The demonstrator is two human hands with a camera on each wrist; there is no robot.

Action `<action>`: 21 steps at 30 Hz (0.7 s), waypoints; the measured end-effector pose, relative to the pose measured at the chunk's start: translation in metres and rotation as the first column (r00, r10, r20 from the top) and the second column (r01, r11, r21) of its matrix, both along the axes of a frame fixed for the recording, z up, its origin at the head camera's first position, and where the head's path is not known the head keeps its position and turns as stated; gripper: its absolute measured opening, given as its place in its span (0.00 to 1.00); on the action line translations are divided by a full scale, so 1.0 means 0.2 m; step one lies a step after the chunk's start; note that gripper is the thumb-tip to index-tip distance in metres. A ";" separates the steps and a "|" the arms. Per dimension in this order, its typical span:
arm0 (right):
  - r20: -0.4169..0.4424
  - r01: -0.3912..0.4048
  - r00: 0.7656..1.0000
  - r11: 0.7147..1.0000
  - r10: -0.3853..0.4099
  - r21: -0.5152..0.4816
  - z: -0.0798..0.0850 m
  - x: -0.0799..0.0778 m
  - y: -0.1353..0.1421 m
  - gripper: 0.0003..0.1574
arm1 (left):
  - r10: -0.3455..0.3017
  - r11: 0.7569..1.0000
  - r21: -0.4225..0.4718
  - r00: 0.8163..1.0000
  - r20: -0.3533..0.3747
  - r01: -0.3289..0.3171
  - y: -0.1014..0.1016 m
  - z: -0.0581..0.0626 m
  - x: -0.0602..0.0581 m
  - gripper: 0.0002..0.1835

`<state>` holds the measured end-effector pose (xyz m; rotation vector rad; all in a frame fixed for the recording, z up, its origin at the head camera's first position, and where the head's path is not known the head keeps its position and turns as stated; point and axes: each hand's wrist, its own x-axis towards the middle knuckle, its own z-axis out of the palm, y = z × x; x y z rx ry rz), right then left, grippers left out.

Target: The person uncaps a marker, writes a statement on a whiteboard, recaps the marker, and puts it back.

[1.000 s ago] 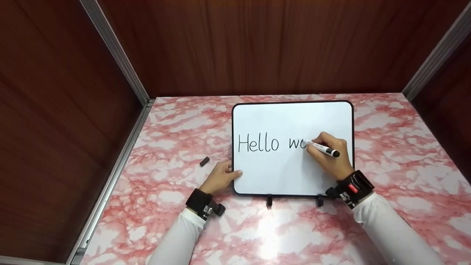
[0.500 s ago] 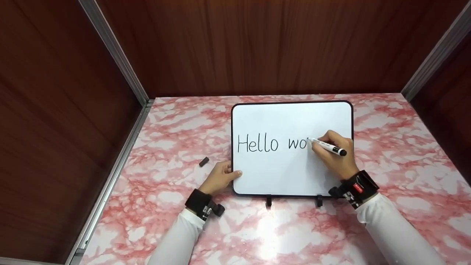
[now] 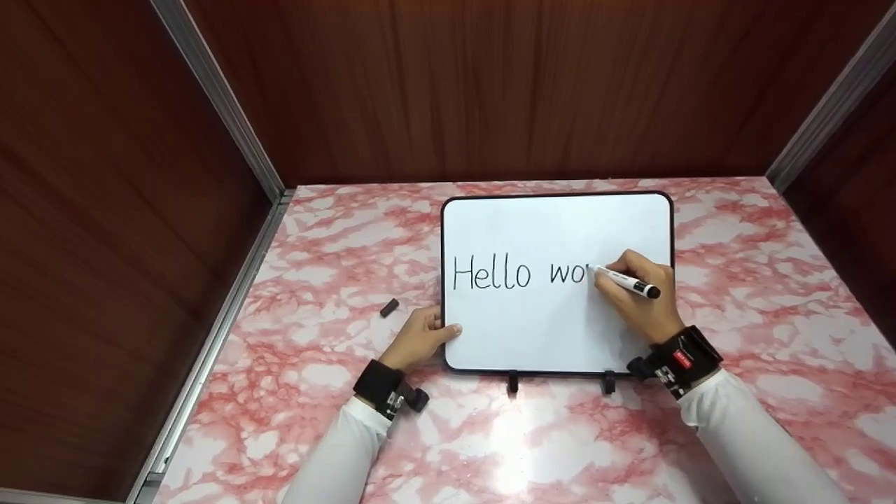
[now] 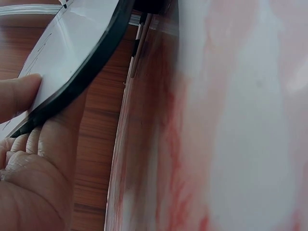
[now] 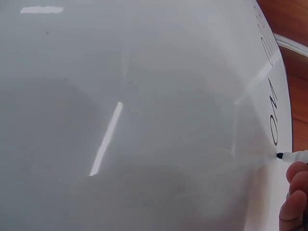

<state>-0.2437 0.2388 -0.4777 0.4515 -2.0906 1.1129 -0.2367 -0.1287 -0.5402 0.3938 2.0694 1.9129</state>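
A black-framed whiteboard (image 3: 518, 329) stands propped up, with "Hello wo" and the start of another stroke in black across its middle. My left hand (image 3: 420, 336) grips its lower left edge, thumb on the front and fingers behind the frame; the left wrist view shows the thumb (image 4: 21, 94) lying on the white face. In my right hand (image 3: 644, 297) a white marker (image 3: 626, 282) with a black end is pinched like a pen. Its black tip (image 5: 280, 155) is at the board just past the "o" in the right wrist view.
Left of the board a small black marker cap (image 3: 389, 307) lies on the red-and-white marbled table (image 3: 336, 245). Two black stand feet (image 3: 512, 381) jut out under the board. Dark wood panels (image 3: 462, 91) with metal corner rails enclose the back and sides.
My right hand has moved slightly right with the marker. The "o" is closed, and a short new stroke shows beside it. My left hand stays on the board's edge.
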 end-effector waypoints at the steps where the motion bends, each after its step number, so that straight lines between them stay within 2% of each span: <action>1: 0.001 0.000 1.000 1.000 0.000 -0.003 0.00 0.00 0.00 0.12 | 0.001 1.000 -0.002 1.000 0.000 -0.001 0.00 0.00 0.00 0.19; 12: 0.035 -0.011 0.999 1.000 0.012 -0.015 -0.02 0.02 0.01 0.13 | 0.009 1.000 -0.015 1.000 -0.014 -0.009 0.00 -0.01 0.00 0.18; 21: 0.037 0.001 0.999 1.000 0.000 -0.012 -0.04 0.05 0.01 0.14 | 0.012 1.000 -0.016 1.000 0.001 -0.012 0.00 0.00 0.00 0.18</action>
